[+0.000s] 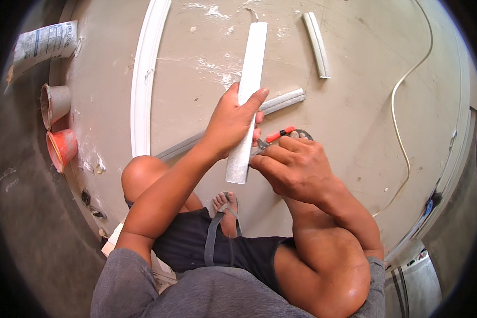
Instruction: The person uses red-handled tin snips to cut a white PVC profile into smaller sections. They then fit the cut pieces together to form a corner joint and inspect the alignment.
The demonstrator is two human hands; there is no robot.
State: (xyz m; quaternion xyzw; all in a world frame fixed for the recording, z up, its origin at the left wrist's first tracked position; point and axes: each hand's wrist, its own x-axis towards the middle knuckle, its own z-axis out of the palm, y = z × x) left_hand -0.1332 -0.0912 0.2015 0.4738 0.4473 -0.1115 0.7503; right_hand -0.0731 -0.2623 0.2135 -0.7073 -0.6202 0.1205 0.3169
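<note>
My left hand (230, 124) grips a long, flat white strip (253, 58) around its middle, thumb on top and fingertips curled round the far edge. The strip stands away from me, its lower end close to my knees. Beside that lower end is my right hand (297, 167), closed, knuckles up, its fingertips at the strip's right edge. A small grey piece shows by those fingers, but what they hold is mostly hidden. Just beyond the right hand lies a red tool with black parts (281, 134), next to my sandalled foot (302, 135).
Grey-white strips lie on the dusty floor: a short one (316, 45), another (283, 102) behind my left hand, and a long white moulding (144, 79) at left. A grey bucket (58, 103), a red bucket (63, 148) and a printed sack (47, 42) stand farther left. A pale cable (395, 106) curves at right.
</note>
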